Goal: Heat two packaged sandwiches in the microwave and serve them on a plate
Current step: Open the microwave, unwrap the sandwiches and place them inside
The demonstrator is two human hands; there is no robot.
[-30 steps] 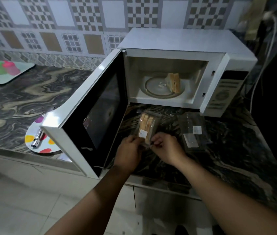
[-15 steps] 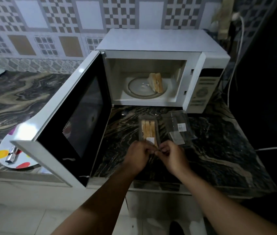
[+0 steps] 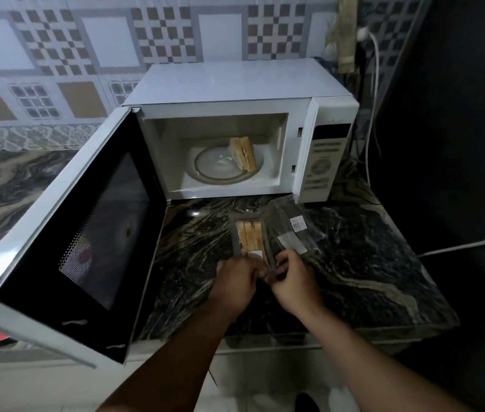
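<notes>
pack (image 3: 250, 239) gripped at near end by left hand (image 3: 237, 281) and right hand (image 3: 294, 281) | sandwich (image 3: 242, 153) seen in microwave (image 3: 235, 93)

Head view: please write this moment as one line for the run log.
microwave open | one sandwich on turntable | both hands, left hand, right hand, opening second pack | empty wrapper beside

Bare hands (image 3: 237, 282), bare forearms, no sleeves, no jewellery

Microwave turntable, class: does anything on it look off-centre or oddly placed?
Yes. The unwrapped sandwich sits at the right edge of the round glass turntable in the white microwave, not centred; small pale bits lie near the middle.
</notes>
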